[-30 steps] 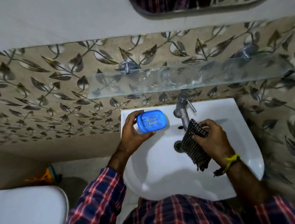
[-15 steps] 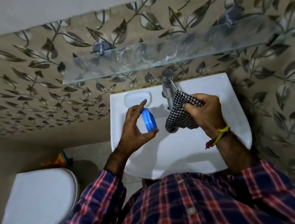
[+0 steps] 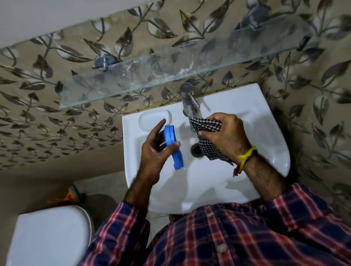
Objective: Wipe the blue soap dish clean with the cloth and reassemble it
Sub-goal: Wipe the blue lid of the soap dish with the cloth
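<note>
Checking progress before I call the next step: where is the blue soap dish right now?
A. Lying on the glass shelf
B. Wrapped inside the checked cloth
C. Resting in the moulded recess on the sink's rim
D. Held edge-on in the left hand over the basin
D: the left hand grips the blue soap dish edge-on above the sink, while the right hand holds the checked cloth apart from it.

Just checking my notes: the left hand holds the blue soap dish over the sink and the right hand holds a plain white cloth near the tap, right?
Not quite. In the head view the cloth in the right hand is black-and-white checked, not plain white. The rest stands: the left hand holds the blue soap dish over the sink, near the tap.
</note>
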Demonstrator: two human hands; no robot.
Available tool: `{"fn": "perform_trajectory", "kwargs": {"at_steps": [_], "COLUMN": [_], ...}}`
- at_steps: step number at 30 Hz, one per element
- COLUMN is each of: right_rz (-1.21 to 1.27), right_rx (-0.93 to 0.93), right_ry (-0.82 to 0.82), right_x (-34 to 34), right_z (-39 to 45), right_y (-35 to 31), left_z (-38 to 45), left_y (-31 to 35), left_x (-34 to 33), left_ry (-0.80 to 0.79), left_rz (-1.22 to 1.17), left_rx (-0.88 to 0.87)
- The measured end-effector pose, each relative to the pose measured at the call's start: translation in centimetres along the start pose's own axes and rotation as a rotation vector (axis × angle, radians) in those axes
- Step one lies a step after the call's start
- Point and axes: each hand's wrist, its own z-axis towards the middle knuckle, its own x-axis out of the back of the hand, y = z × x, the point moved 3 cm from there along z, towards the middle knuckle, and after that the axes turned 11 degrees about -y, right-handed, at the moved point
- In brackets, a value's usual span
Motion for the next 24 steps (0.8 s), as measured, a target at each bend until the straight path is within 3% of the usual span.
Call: {"fn": "perform_trajectory", "kwargs": {"at_steps": [3,8,11,16,24], "right_rz": [0.11,-0.107,-0.233,-0.159,-0.305], "right_rx": [-0.033,0.128,0.195,0.196,0.24], "right_ry": [0.01,0.101,0.149,0.142,0.291], "right_x": [0.2,1.1,1.7,2.1,0.6], "right_z": [0.3,-0.1,-0.5,-2.0,-4.0], "right_y": [-0.6,-3.6,-5.0,-5.6,-8.1], "left_z": [0.4,0.8,1.1,1.4,1.2], "left_y": [0.0,1.2,2.1,3.3,3.8], "left_x": [-1.2,-2.8,-3.0,-3.1,-2.9], "left_ry": [-0.022,-0.168,-0.267,-0.372,-0.343], "left_rz": [-0.628,-0.957,-1.054,-1.019,-0.915], "left_rx": [0.185,0.285,0.275,0.26,0.212]}}
